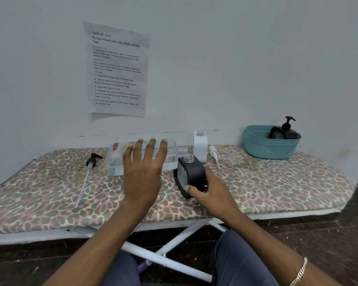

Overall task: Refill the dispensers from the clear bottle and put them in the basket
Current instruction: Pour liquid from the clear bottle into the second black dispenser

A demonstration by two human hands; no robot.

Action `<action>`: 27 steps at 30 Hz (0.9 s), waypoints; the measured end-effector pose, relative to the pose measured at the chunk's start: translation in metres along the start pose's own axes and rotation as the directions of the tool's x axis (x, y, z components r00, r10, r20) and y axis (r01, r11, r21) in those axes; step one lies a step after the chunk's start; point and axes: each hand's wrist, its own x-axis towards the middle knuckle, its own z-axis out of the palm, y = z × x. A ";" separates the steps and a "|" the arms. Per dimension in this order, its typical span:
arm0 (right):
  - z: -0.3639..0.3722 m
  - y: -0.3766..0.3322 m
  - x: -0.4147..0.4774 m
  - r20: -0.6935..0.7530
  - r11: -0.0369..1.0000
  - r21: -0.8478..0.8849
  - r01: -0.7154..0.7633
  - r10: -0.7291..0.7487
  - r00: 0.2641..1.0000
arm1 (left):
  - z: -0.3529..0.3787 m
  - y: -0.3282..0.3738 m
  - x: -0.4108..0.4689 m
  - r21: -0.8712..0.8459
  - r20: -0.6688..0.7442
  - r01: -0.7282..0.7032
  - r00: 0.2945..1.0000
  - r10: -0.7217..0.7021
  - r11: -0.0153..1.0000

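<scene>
A leopard-print ironing board (277,186) carries everything. Near the middle of its far edge the clear bottle (116,159) lies on its side, its open neck pointing right and meeting the open neck of a black dispenser (191,174). The left hand (145,168) is spread over the bottle's body with straight, parted fingers (152,145), relaxed rather than curled; whether the palm presses on the bottle cannot be told. The right hand (211,193) grasps the black dispenser from its right side, thumb across the lower front, and holds it tilted, top leaning toward the bottle. The dispenser has no pump on it.

Just behind it, at the far edge, a white dispenser (200,145) stands upright, also without a pump. A white pump head (214,153) lies just to its right on the cover. A black pump head (91,162) with a long clear tube lies toward the left end, left of the bottle.

At the far right corner sits a teal basket (271,147) holding a second black dispenser (283,133), pump fitted, leaning inside it.

A printed sheet (118,69) hangs on the wall behind the board. A chain bracelet (299,272) shows on the right wrist.
</scene>
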 end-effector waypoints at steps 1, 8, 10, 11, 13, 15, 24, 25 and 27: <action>0.000 0.000 0.000 0.001 1.000 0.000 0.001 -0.001 1.000 | 0.000 0.000 0.000 0.000 -0.001 0.000 1.000 0.000 1.000; 0.000 0.000 0.000 -0.001 1.000 0.010 0.001 -0.001 1.000 | -0.001 0.000 0.000 -0.010 0.001 0.001 1.000 -0.001 1.000; 0.000 0.000 0.000 0.002 1.000 0.026 -0.004 0.004 1.000 | -0.001 0.000 0.000 -0.010 0.005 -0.001 1.000 0.001 1.000; 0.000 -0.001 0.000 0.002 1.000 0.026 -0.004 0.004 1.000 | -0.001 0.000 0.000 -0.009 0.008 -0.001 1.000 0.001 1.000; 0.000 -0.001 0.000 0.001 1.000 0.021 -0.001 0.001 1.000 | -0.001 0.000 0.000 -0.005 0.008 -0.002 1.000 0.002 1.000; 0.000 -0.001 0.000 -0.003 1.000 0.016 0.001 -0.001 1.000 | -0.001 0.000 0.000 -0.005 0.005 -0.001 1.000 0.001 1.000; 0.000 -0.001 0.000 -0.002 1.000 0.017 -0.003 0.003 1.000 | -0.002 0.000 0.000 -0.002 -0.001 -0.004 1.000 0.004 1.000; 0.000 -0.001 0.000 -0.003 1.000 0.014 -0.002 0.002 1.000 | -0.002 0.000 0.000 -0.003 -0.001 -0.004 1.000 0.004 1.000; 0.000 -0.001 0.000 -0.002 1.000 0.012 -0.001 0.001 1.000 | -0.002 0.000 0.000 -0.004 0.001 -0.004 1.000 0.004 1.000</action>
